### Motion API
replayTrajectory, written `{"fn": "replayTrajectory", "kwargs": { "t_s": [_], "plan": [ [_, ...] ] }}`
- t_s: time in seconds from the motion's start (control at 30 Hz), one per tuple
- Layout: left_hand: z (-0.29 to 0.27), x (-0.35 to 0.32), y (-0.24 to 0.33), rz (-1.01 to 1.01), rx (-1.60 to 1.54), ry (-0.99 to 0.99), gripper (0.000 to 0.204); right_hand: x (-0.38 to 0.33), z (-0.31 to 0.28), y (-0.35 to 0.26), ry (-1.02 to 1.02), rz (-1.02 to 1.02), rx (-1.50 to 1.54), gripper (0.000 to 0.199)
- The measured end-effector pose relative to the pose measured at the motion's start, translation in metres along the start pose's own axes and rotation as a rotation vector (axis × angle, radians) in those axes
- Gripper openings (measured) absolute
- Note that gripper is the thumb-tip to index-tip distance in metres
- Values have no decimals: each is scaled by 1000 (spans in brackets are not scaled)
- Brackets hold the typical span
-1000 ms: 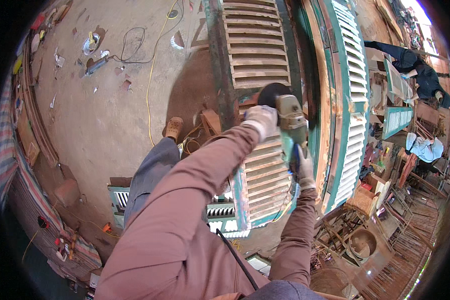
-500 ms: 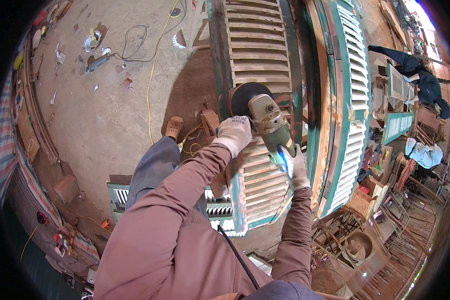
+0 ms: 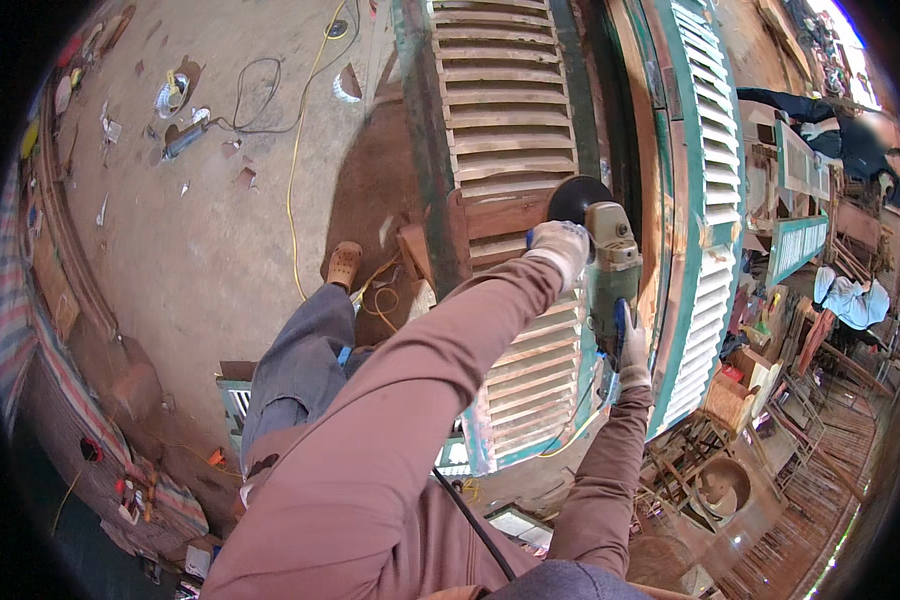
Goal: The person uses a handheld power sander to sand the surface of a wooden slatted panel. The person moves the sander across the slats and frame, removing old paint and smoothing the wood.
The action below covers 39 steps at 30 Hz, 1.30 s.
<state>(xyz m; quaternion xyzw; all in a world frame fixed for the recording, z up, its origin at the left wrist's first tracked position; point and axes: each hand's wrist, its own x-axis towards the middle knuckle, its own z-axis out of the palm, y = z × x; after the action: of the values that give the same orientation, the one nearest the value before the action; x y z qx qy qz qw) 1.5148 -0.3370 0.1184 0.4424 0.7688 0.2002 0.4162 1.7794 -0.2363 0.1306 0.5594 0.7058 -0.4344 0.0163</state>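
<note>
Grinder on a louvred shutter

Both gloved hands, left hand (image 3: 562, 246) and right hand (image 3: 628, 343), grip the angle grinder (image 3: 608, 270) on the wooden shutter (image 3: 505, 130); a yellow cable (image 3: 295, 180) crosses the floor, a teal shutter (image 3: 705, 200) just beside.

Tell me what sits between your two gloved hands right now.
The head view shows the angle grinder's grey-green body spanning it: left hand grips near the black disc, right hand holds the rear, over the louvred shutter.

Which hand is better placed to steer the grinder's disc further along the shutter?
Probably the left hand: it grips the front of the angle grinder, right behind the black disc on the louvred shutter. The right hand holds the rear handle, farther from the disc.
</note>
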Motion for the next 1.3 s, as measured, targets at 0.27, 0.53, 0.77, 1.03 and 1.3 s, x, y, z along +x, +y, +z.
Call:
{"fn": "replayTrajectory", "kwargs": {
  "t_s": [0.27,0.53,0.77,1.03,1.3],
  "plan": [
    [-6,-39,-27,-15,14,10,30,-29,37,11,14,42,66,66],
    [-27,-140,-90,-284,-16,43,29,-86,100,-79,-7,-36,-315,62],
    [-26,-83,-60,-152,-55,22,30,-39,58,-21,35,-205,-461,63],
    [-5,-5,-18,-33,36,-37,27,-15,21,-1,58,54,-27,74],
    [13,-1,-5,72,77,-80,28,-58,31,10,112,-67,-138,67]
  ]
}}
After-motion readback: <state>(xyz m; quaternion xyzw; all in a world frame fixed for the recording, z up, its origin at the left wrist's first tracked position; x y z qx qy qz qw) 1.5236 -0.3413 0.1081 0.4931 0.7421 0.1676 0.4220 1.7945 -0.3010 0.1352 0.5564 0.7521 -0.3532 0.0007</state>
